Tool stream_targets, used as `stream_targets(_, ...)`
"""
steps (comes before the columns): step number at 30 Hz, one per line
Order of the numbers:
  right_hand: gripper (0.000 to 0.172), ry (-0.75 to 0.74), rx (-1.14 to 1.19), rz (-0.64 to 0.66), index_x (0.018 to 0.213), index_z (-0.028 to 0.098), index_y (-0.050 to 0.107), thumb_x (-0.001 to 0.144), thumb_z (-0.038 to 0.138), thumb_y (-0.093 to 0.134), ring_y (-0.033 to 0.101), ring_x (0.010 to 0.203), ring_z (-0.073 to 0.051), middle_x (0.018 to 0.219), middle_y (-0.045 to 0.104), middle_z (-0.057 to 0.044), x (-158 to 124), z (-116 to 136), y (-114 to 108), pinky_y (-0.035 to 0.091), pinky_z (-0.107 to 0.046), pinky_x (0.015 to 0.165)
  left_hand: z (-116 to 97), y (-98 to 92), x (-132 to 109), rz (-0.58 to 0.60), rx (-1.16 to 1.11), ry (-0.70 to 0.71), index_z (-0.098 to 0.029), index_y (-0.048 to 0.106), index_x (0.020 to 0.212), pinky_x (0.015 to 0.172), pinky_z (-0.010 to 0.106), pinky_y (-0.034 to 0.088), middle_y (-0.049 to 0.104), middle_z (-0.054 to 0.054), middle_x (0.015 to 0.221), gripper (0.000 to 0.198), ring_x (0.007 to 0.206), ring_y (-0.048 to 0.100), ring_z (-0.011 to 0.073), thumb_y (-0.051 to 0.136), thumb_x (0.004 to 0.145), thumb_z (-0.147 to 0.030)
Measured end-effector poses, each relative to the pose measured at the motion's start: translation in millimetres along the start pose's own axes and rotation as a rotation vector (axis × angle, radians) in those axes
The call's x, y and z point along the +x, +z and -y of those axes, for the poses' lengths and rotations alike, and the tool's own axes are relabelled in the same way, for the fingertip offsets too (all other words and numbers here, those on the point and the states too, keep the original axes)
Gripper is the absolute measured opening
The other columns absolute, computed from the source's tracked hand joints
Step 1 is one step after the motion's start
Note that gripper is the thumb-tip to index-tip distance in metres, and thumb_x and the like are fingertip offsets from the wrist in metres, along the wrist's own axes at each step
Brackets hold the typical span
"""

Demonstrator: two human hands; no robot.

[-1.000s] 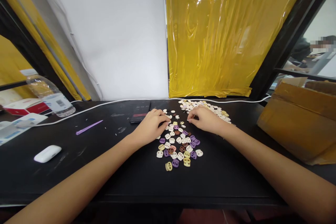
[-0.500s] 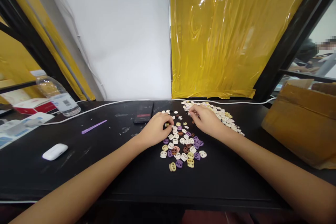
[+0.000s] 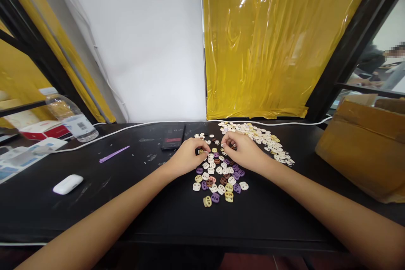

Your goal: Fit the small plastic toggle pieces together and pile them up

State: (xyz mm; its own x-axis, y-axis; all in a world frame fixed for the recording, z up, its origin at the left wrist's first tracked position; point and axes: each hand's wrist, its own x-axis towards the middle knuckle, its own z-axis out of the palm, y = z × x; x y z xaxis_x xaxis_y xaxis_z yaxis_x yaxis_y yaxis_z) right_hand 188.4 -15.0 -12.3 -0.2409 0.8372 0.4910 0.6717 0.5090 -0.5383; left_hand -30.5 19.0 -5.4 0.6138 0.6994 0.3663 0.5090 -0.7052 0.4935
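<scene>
A scatter of small two-holed plastic pieces (image 3: 220, 177) in white, purple, brown and yellow lies on the black table (image 3: 126, 202). A second, mostly white pile (image 3: 268, 141) spreads behind it to the right. My left hand (image 3: 186, 156) rests at the scatter's left edge, fingers curled in a pinch on a small piece I cannot make out. My right hand (image 3: 242, 149) sits just right of it, fingers also curled and pinched over the pieces. The two hands' fingertips are close together.
A dark phone (image 3: 173, 136) lies behind my left hand. A purple stick (image 3: 114, 154), a white earbud case (image 3: 67, 184), a water bottle (image 3: 71, 118) and boxes stand at the left. A cardboard box (image 3: 363, 147) is at the right. A white cable (image 3: 133, 124) runs along the back.
My right hand has drawn back from the white pile toward the left hand, over the coloured scatter. The left hand has stayed nearly in place.
</scene>
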Motion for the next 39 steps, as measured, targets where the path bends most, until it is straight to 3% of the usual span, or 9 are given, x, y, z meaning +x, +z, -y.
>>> stream_targets(9, 0.007, -0.005, 0.034, 0.0, 0.083, 0.02, 0.059, 0.085, 0.017, 0.054, 0.058, 0.074, -0.017, 0.082, 0.065, -0.002, -0.3, 0.0, 1.9, 0.046, -0.031, 0.068, -1.4, 3.5, -1.6, -0.041, -0.088, 0.01, -0.019, 0.071, 0.087, 0.076, 0.03, 0.05, 0.071, 0.003, 0.09, 0.015, 0.08, 0.063, 0.0157, 0.058, 0.084, -0.012)
stream_targets(14, 0.018, -0.024, 0.041, 0.042, 0.095, 0.021, 0.066, 0.089, 0.015, 0.051, 0.062, 0.084, -0.019, 0.092, 0.07, -0.005, -1.7, 5.0, 0.4, 0.048, -0.033, 0.076, -4.8, 1.5, -2.4, -0.115, -0.121, 0.038, -0.02, 0.072, 0.093, 0.072, 0.029, 0.05, 0.071, 0.004, 0.091, 0.013, 0.079, 0.063, 0.0152, 0.06, 0.088, -0.018)
stream_targets(17, 0.018, -0.044, 0.05, 0.077, 0.09, 0.022, 0.068, 0.09, 0.014, 0.051, 0.063, 0.086, -0.019, 0.09, 0.07, -0.004, -2.2, 11.1, -0.6, 0.047, -0.034, 0.08, -5.9, 1.4, -2.3, -0.146, -0.183, 0.012, -0.02, 0.073, 0.098, 0.076, 0.031, 0.053, 0.072, 0.005, 0.096, 0.016, 0.084, 0.065, 0.0165, 0.06, 0.089, -0.022)
stream_targets(21, 0.014, -0.029, 0.125, 0.103, 0.086, 0.021, 0.065, 0.09, 0.015, 0.053, 0.061, 0.074, -0.016, 0.08, 0.067, -0.001, -2.8, 14.5, 0.1, 0.047, -0.031, 0.072, -6.8, 3.7, -1.5, -0.143, -0.387, -0.061, -0.017, 0.073, 0.095, 0.086, 0.035, 0.057, 0.073, 0.007, 0.097, 0.015, 0.09, 0.069, 0.0189, 0.064, 0.086, -0.024)
stream_targets(27, 0.01, 0.013, 0.198, 0.092, 0.088, 0.021, 0.059, 0.089, 0.016, 0.051, 0.061, 0.074, -0.016, 0.082, 0.066, -0.002, -4.4, 11.1, 1.3, 0.047, -0.029, 0.067, -6.2, 5.2, 0.3, -0.092, -0.592, -0.212, -0.014, 0.069, 0.094, 0.089, 0.039, 0.058, 0.074, 0.007, 0.093, 0.014, 0.092, 0.072, 0.0203, 0.067, 0.082, -0.02)
stream_targets(33, 0.011, 0.03, 0.274, 0.102, 0.09, 0.021, 0.056, 0.09, 0.015, 0.046, 0.065, 0.074, -0.016, 0.081, 0.069, -0.002, -4.3, 13.5, -0.2, 0.048, -0.029, 0.067, -4.4, 6.0, 0.8, -0.081, -0.706, -0.212, -0.013, 0.065, 0.105, 0.092, 0.039, 0.057, 0.07, 0.007, 0.1, 0.021, 0.091, 0.071, 0.0169, 0.064, 0.084, -0.014)
stream_targets(39, 0.006, 0.06, 0.434, 0.063, 0.09, 0.021, 0.056, 0.087, 0.018, 0.052, 0.069, 0.079, -0.018, 0.083, 0.071, -0.004, -3.5, 12.0, 4.6, 0.051, -0.031, 0.071, -5.8, 8.9, 0.4, -0.083, -0.806, -0.19, -0.014, 0.061, 0.106, 0.096, 0.041, 0.055, 0.062, 0.005, 0.101, 0.02, 0.095, 0.069, 0.0173, 0.064, 0.086, -0.02)
